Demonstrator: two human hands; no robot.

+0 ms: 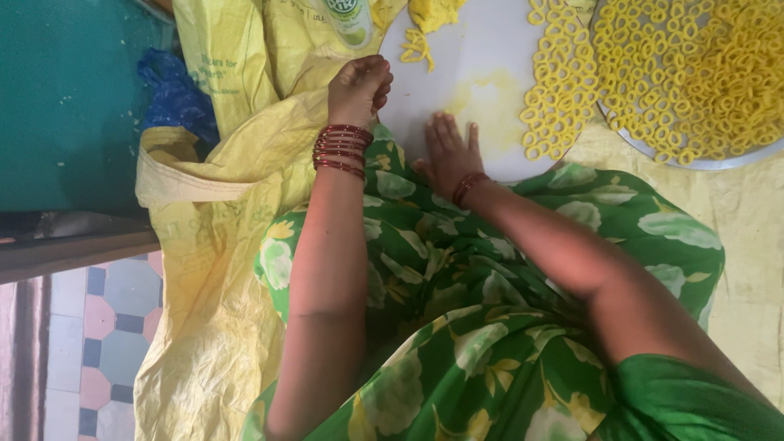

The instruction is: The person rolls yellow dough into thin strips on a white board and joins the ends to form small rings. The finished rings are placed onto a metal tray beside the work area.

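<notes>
Far left: a teal surface (73,98) and a patch of patterned floor tiles (106,343); a blue bag (175,98) lies crumpled against a yellow sack (212,269) spread over the floor.

Left hand (358,88), red bangles (341,149) at the wrist: grip closed, fingers curled into a loose fist at the near-left edge of the white board (482,49). What it pinches cannot be made out; likely dough, but the fingers hide it.

Right hand (449,151): grip open, palm flat on the board, fingers extended away from the body. Nothing held.

Small strands of yellow dough (418,47) lie on the board just beyond the left hand, so the left is the nearer hand. A larger lump (433,12) is cut off by the top edge.

Further right: shaped yellow rings (559,82) rest on the board, well right of both hands. A metal tray (702,159) holds many more, partly out of frame.

Green floral cloth (490,286) covers the lap.
</notes>
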